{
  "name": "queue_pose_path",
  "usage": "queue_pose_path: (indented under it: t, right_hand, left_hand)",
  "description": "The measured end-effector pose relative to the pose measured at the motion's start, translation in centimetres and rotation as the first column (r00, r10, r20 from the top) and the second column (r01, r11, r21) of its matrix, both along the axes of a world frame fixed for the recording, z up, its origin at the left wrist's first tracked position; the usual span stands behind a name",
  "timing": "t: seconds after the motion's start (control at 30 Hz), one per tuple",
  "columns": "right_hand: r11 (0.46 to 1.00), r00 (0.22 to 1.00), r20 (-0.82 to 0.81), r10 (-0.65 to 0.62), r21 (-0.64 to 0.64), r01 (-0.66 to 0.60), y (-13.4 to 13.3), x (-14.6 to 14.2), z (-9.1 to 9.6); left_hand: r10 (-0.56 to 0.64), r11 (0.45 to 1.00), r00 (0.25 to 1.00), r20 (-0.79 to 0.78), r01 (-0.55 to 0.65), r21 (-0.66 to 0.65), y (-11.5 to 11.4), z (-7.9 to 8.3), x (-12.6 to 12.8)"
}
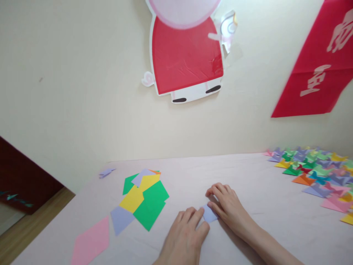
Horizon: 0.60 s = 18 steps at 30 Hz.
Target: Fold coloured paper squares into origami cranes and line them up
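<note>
Lying on the pale cloth (pixel 190 175), the lilac paper (pixel 210 214) is sitting between the left hand (pixel 188 229) and right hand (pixel 226 201), both touching its edges with bent fingers; whether they are pinching, I cannot tell. Loose sheets (pixel 150 206) are overlapping leftward; a red banner (pixel 306 66) is showing unreadable pale lettering.

The light in here is bright and soft, strongest high on the wall (pixel 253 73), just right of the cutout (pixel 184 51), whose glossy red front catches faint shine along its creases. Leftward the wall greys, and the lower left corner falls dark. A gentle shadow lies beneath the right hand (pixel 228 204) and its forearm. The folded papers (pixel 317 190) look smeary, the red banner (pixel 306 70) slanted and blurred.
</note>
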State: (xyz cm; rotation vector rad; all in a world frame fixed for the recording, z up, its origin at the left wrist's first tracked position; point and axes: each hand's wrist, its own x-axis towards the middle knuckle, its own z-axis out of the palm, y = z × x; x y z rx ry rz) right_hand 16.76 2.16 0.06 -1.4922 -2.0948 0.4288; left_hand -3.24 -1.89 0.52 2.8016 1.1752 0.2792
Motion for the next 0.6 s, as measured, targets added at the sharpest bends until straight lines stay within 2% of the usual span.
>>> queue_pose_path:
  t: [0.23, 0.37, 0.43, 0.53, 0.6]
  right_hand:
    - [0.979, 0.988, -0.072, 0.133, -0.144, -0.142, -0.7, 2.0, 0.6]
    - [0.953, 0.971, -0.159, 0.178, -0.217, -0.210, -1.0, 3.0, 0.9]
    - [0.940, 0.956, -0.214, 0.199, -0.234, -0.248, -1.0, 3.3, 1.2]
    - [0.926, 0.938, -0.265, 0.224, -0.243, -0.290, -1.1, 3.5, 1.7]
    - [0.924, 0.936, -0.273, 0.224, -0.246, -0.292, -1.3, 3.4, 2.1]
  left_hand:
    - [0.012, 0.995, 0.998, 0.059, -0.006, -0.097, 0.2, 1.0, 0.1]
    - [0.010, 0.998, 0.994, 0.109, -0.003, -0.069, 0.5, 0.4, 0.1]
    - [0.006, 0.999, 0.982, 0.187, 0.002, -0.043, 0.4, 0.2, 0.1]
    - [0.043, 0.997, 0.935, 0.353, -0.020, -0.068, -0.8, 0.4, -0.1]
    - [0.147, 0.987, 0.911, 0.384, -0.107, -0.124, -2.7, 0.7, -0.5]
